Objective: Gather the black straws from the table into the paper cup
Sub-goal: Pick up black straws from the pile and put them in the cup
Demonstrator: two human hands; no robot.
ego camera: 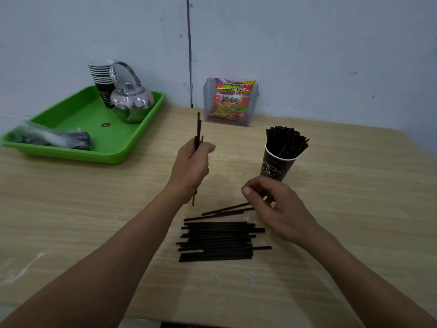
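The paper cup (279, 165) looks nearly full, but a pile of straws (220, 240) remains. The left hand (192, 166) grips a small bunch (198, 129), and the right hand (274, 204) pinches loose straws (227, 210).

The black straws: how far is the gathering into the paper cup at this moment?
Done: the paper cup already holds a thick bunch of straws. In hand: the left hand grips a few straws upright, and the right hand pinches the ends of loose straws on the table. Left: a pile of straws lies nearest the person.
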